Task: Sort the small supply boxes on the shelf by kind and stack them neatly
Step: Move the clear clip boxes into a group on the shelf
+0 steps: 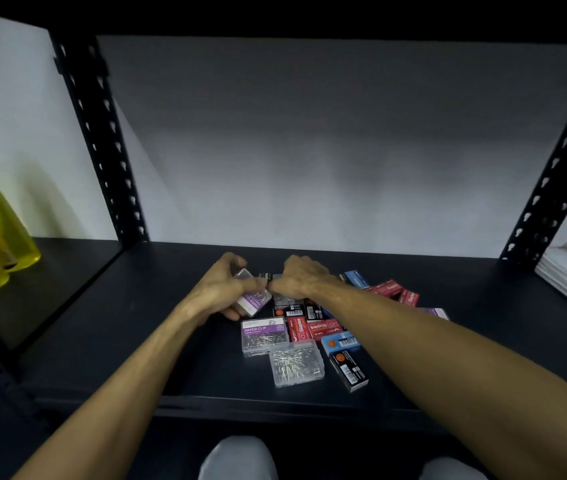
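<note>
On the dark shelf (102,323), our left hand (219,289) is holding a tilted clear paper clip box (252,296); our right hand (301,275) is curling closed beside it, its grip on anything unclear. Nearer us, clear clip boxes (264,336), red staple boxes (323,328), and blue boxes (341,342) are lying mixed, unsorted.

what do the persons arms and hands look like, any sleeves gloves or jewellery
Both forearms are bare up to the frame edge, with no sleeves in view. The left hand and right hand wear no gloves. No watch, bracelet or ring shows on either wrist or on the visible fingers.
</note>
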A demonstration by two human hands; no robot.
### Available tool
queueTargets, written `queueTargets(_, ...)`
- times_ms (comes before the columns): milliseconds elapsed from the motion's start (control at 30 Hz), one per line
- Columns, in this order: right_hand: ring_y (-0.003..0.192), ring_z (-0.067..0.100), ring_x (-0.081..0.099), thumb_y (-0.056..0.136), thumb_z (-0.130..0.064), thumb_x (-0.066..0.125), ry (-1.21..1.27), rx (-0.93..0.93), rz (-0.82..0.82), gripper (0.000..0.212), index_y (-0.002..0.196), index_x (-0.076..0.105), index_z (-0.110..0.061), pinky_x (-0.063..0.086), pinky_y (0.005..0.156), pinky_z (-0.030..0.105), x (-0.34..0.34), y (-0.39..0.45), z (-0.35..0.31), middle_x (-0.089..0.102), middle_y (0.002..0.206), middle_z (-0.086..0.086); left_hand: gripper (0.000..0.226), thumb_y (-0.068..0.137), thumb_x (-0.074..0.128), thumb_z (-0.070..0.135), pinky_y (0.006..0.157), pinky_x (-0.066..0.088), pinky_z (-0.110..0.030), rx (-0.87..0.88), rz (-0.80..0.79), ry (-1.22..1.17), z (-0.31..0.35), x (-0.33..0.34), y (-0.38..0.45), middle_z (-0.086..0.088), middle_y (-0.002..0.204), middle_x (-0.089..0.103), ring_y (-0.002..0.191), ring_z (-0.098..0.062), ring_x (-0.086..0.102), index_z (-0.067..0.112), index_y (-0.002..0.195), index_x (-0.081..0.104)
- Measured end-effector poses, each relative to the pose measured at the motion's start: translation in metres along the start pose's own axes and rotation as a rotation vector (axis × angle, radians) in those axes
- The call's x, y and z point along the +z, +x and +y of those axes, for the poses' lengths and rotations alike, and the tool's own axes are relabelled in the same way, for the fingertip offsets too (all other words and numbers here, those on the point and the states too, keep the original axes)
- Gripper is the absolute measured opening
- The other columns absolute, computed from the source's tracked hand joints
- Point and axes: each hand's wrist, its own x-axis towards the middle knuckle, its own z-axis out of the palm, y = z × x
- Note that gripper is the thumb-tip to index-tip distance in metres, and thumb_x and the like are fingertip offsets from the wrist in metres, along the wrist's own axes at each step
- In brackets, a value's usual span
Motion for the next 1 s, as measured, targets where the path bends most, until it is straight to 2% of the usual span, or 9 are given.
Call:
queueTargets(100, 0.075, 0.019, 0.064, 0.083, -0.037, 0.069, 0.066, -0.002, 0.005, 0.029, 0.093, 0.063, -0.010, 0.048, 0.061, 0.029, -0.002, 0.001, 0.000, 0.065, 0.082, 0.002, 0.030, 0.084, 0.076, 0.030, 0.065, 0.063, -0.038, 0.061, -0.047, -0.008, -0.008, -0.012, 0.000, -0.008, 0.092, 0.072, 0.072, -0.021, 0.073, 0.016, 0.107, 0.062)
queueTargets(200, 0.075, 0.015, 0.062, 0.083, -0.036, 0.068, 0.139, -0.051, 0.042, 0.031, 0.102, 0.058, -0.013, 0.052, 0.065, 0.031, -0.008, 0.001, 0.002, 0.063, 0.086, 0.001, 0.025, 0.081, 0.079, 0.029, 0.067, 0.061, -0.035, 0.114, -0.052, 0.042, -0.015, -0.023, 0.004, -0.004, 0.093, 0.072, 0.080, -0.019, 0.071, 0.017, 0.099, 0.067)
queueTargets(333, 0.104, 0.020, 0.058, 0.084, -0.026, 0.069, 0.288, -0.165, 0.098, 0.051, 0.130, 0.049, -0.017, 0.052, 0.083, 0.034, -0.015, -0.001, 0.010, 0.055, 0.124, 0.005, 0.024, 0.076, 0.083, 0.028, 0.080, 0.056, -0.037, 0.139, -0.076, 0.108, -0.019, -0.029, 0.012, -0.008, 0.095, 0.072, 0.080, -0.015, 0.067, 0.018, 0.094, 0.069)
queueTargets(433, 0.106, 0.017, 0.052, 0.087, -0.012, 0.065, 0.304, -0.219, 0.099, 0.043, 0.129, 0.054, -0.016, 0.044, 0.077, 0.024, -0.019, -0.008, 0.023, 0.051, 0.129, 0.006, 0.025, 0.078, 0.082, 0.022, 0.084, 0.055, -0.037, 0.147, -0.115, 0.139, -0.019, -0.027, 0.014, -0.012, 0.098, 0.071, 0.083, -0.017, 0.067, 0.017, 0.097, 0.068)
queueTargets(533, 0.106, 0.017, 0.053, 0.085, -0.003, 0.064, 0.303, -0.204, 0.062, 0.042, 0.124, 0.057, -0.019, 0.042, 0.074, 0.021, -0.018, -0.014, 0.038, 0.049, 0.125, 0.005, 0.027, 0.080, 0.080, 0.014, 0.088, 0.055, -0.039, 0.156, -0.176, 0.162, -0.016, -0.025, 0.015, -0.008, 0.097, 0.071, 0.087, -0.020, 0.068, 0.018, 0.102, 0.065)
queueTargets(667, 0.100, 0.012, 0.055, 0.089, -0.011, 0.063, 0.417, -0.159, -0.007, 0.028, 0.114, 0.058, -0.021, 0.041, 0.068, 0.021, -0.016, -0.022, 0.053, 0.054, 0.117, -0.001, 0.036, 0.077, 0.080, 0.007, 0.084, 0.055, -0.037, 0.146, -0.231, 0.272, -0.013, -0.021, 0.013, -0.005, 0.097, 0.069, 0.088, -0.021, 0.067, 0.015, 0.104, 0.059)
queueTargets(767, 0.102, 0.010, 0.054, 0.091, -0.011, 0.059, 0.455, -0.148, -0.006, 0.018, 0.105, 0.058, -0.022, 0.037, 0.068, 0.020, -0.015, -0.023, 0.059, 0.055, 0.121, -0.001, 0.035, 0.077, 0.079, 0.007, 0.078, 0.055, -0.032, 0.144, -0.232, 0.294, -0.010, -0.020, 0.011, -0.004, 0.098, 0.069, 0.089, -0.019, 0.067, 0.013, 0.104, 0.057)
queueTargets(867, 0.111, 0.014, 0.054, 0.090, -0.007, 0.063, 0.487, -0.131, -0.026, 0.031, 0.115, 0.054, -0.023, 0.042, 0.078, 0.024, -0.015, -0.023, 0.059, 0.053, 0.128, 0.000, 0.033, 0.078, 0.078, 0.006, 0.069, 0.056, -0.028, 0.175, -0.199, 0.257, -0.006, -0.021, 0.010, -0.006, 0.100, 0.067, 0.086, -0.019, 0.066, 0.012, 0.105, 0.060)
queueTargets(1000, 0.110, 0.016, 0.056, 0.086, -0.001, 0.066, 0.528, -0.143, -0.075, 0.060, 0.138, 0.044, -0.021, 0.048, 0.074, 0.023, -0.019, -0.026, 0.054, 0.052, 0.132, 0.004, 0.027, 0.079, 0.074, 0.001, 0.066, 0.055, -0.029, 0.197, -0.144, 0.233, -0.001, -0.025, 0.012, -0.011, 0.096, 0.070, 0.082, -0.020, 0.067, 0.017, 0.099, 0.065)
